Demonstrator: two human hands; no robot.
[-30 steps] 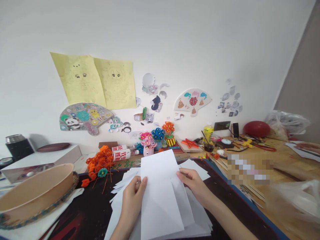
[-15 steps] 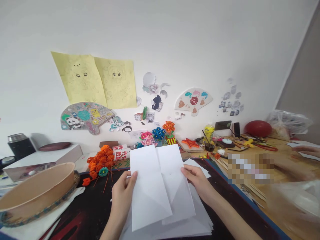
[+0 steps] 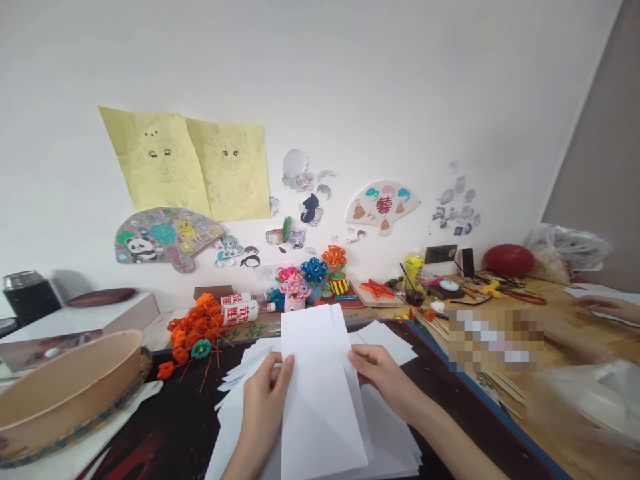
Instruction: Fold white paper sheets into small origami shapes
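A folded sheet of white paper (image 3: 320, 393) is held up between both hands, its two panels now mostly overlapping. My left hand (image 3: 267, 397) pinches its left edge, thumb on the near face. On the other side, my right hand (image 3: 377, 373) grips the right edge of the rear panel with thumb and bent fingers. Beneath and behind lies a loose stack of white paper sheets (image 3: 395, 427), fanned out over the dark mat (image 3: 165, 407). The hands and the held paper hide part of that stack.
A round wooden hoop (image 3: 70, 393) stands at left, near a white box (image 3: 110, 317). Orange fuzzy flowers (image 3: 200, 320) and a bottle (image 3: 240, 310) lie behind the mat. Thin sticks (image 3: 505, 387) and a plastic bag (image 3: 595, 407) are at right. Another person's hand (image 3: 607, 307) rests on paper.
The two paper panels have come closer together, the left one sliding over the right. My left hand has moved right, toward my right hand, and more of the stack shows at left.
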